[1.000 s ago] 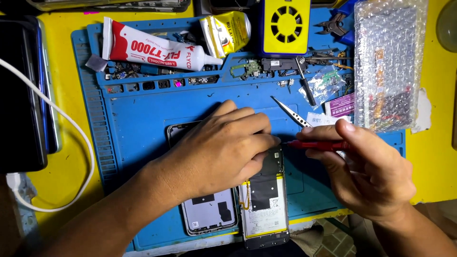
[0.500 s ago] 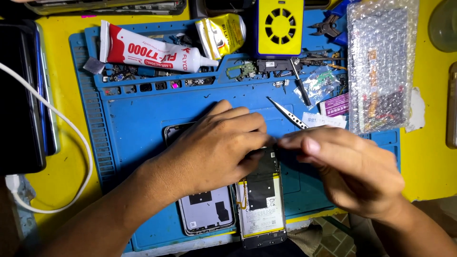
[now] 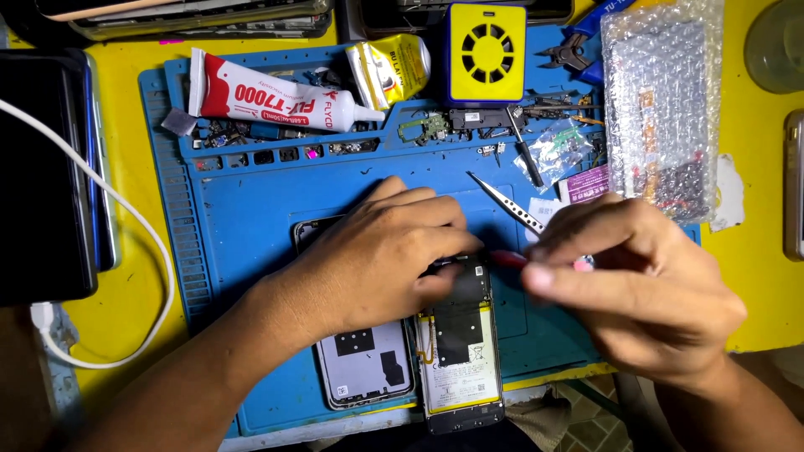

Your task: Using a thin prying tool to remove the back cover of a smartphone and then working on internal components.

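Note:
An opened phone [image 3: 459, 351] with its battery and black shield showing lies on the blue repair mat [image 3: 243, 226]. Its removed back cover [image 3: 364, 368] rests just left of it. My left hand [image 3: 381, 255] presses down on the phone's upper end, fingers curled over it. My right hand [image 3: 636, 280] grips a red-handled screwdriver [image 3: 511, 259] whose tip points left toward the phone's top. The tip itself is hidden under my left fingers.
Metal tweezers [image 3: 507, 203] lie on the mat above the phone. A red-and-white glue tube [image 3: 268, 99], a yellow tube [image 3: 389, 71], a yellow fan unit [image 3: 486, 54], pliers [image 3: 569, 54] and a bubble-wrap packet [image 3: 662, 109] crowd the back. Dark devices [image 3: 46, 167] and a white cable [image 3: 134, 226] sit left.
My right hand has moved left and closer to my left hand, bringing the red screwdriver in over the phone's top. My left hand has stayed on the phone.

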